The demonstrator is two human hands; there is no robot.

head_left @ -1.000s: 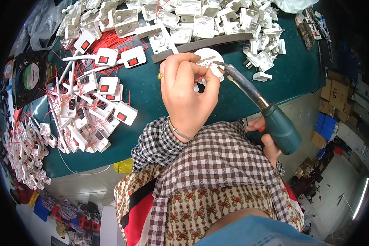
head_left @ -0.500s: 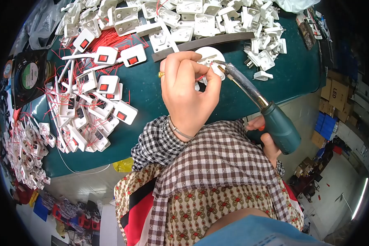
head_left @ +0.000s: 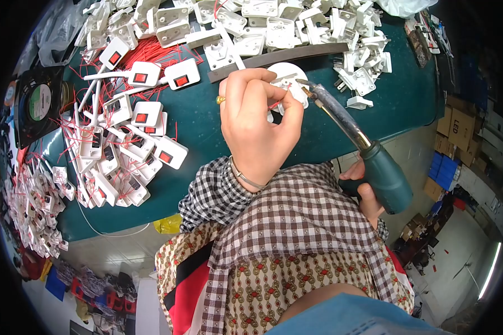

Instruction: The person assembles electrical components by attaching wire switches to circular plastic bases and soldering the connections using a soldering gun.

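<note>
My left hand (head_left: 260,120) is closed in a pinch at the near side of a round white plastic part (head_left: 288,72) on the green table. A bit of red wire (head_left: 273,105) shows between its thumb and fingers. My right hand (head_left: 367,198) is wrapped round the green handle of a soldering iron (head_left: 387,176), partly hidden behind it. The iron's metal shaft slants up and left, its thin tip over the white part, close to my left fingertips. Whether the tip touches the part I cannot tell.
Behind my left hand lies a dark curved strip (head_left: 279,61), with a heap of white plastic housings (head_left: 282,32) beyond it. White switch pieces with red rockers (head_left: 141,118) and red wires pile up at the left. A black round fan-like unit (head_left: 41,103) stands far left.
The soldering iron and my right hand have shifted slightly right and down, the tip drawing back a little. My left hand stays almost in place.
</note>
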